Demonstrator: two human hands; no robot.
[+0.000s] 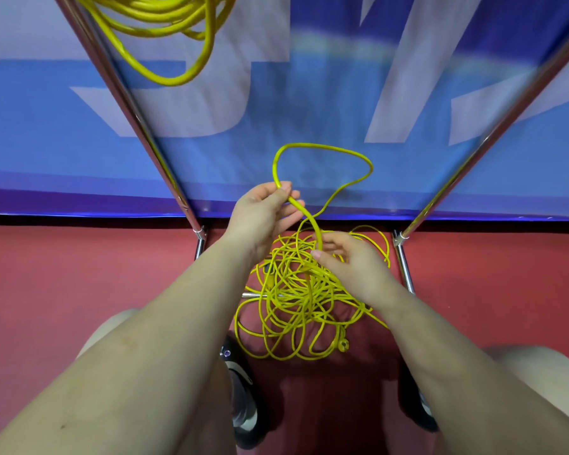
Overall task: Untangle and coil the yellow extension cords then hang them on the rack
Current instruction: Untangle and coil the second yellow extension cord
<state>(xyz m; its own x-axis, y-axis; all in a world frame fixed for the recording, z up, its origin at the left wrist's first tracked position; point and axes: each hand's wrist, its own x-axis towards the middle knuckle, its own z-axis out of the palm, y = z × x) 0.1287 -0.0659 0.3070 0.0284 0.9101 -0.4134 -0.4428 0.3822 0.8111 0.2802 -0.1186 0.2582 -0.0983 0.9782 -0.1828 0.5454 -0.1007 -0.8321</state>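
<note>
- Yellow extension cord (293, 300) lay tangled on the red floor (79, 274) between the rack (128, 103) legs; another coil (165, 24) hung above.
- Left hand (263, 215) pinched a raised loop (322, 169), apparently to start coiling.
- Right hand (349, 257) gripped the strand below, feeding it.

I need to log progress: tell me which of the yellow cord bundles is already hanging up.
The coiled cord at the top left, draped from above beside the rack's left pole. The other, the tangled cord, lies on the red floor under both hands.
</note>
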